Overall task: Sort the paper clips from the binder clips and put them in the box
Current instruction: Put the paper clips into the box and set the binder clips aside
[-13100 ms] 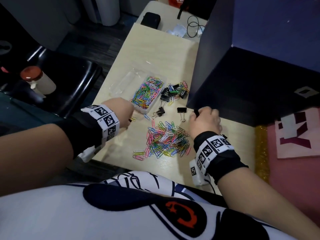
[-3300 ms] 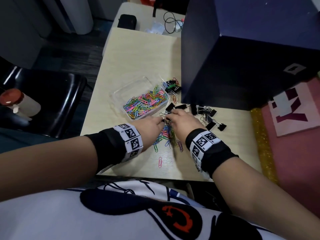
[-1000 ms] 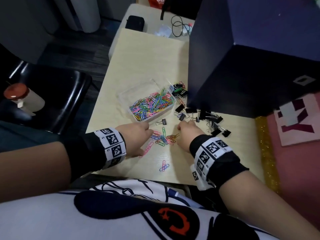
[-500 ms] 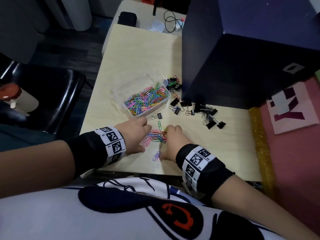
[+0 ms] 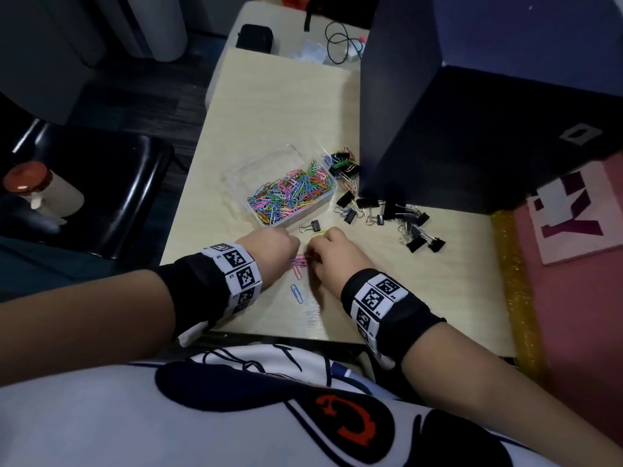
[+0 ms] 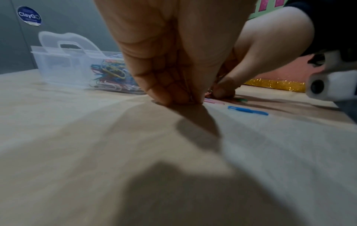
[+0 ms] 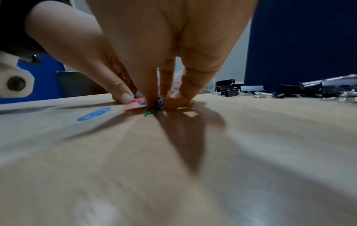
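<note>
A clear plastic box [image 5: 236,176] holds many coloured paper clips [image 5: 290,193]. Black binder clips [image 5: 397,214] lie scattered to its right by the dark blue box, and one small binder clip [image 5: 313,226] sits just in front of it. A small heap of paper clips [image 5: 300,261] lies between my hands. My left hand [image 5: 273,244] has thumb and fingertips bunched down on pink clips [image 7: 135,104]. My right hand [image 5: 332,252] pinches green and blue clips [image 7: 157,105] against the table. One blue paper clip [image 5: 296,293] lies alone nearer me.
A tall dark blue box [image 5: 472,136] stands on the right of the wooden table [image 5: 269,106], close behind the binder clips. A black chair [image 5: 111,183] and a bottle [image 5: 37,190] are off the left edge. A pouch [image 5: 254,37] and cables [image 5: 340,45] lie at the far end.
Both hands have closed in on the small heap from either side, and the heap is now bunched between the fingertips. The blue clip lies where it was.
</note>
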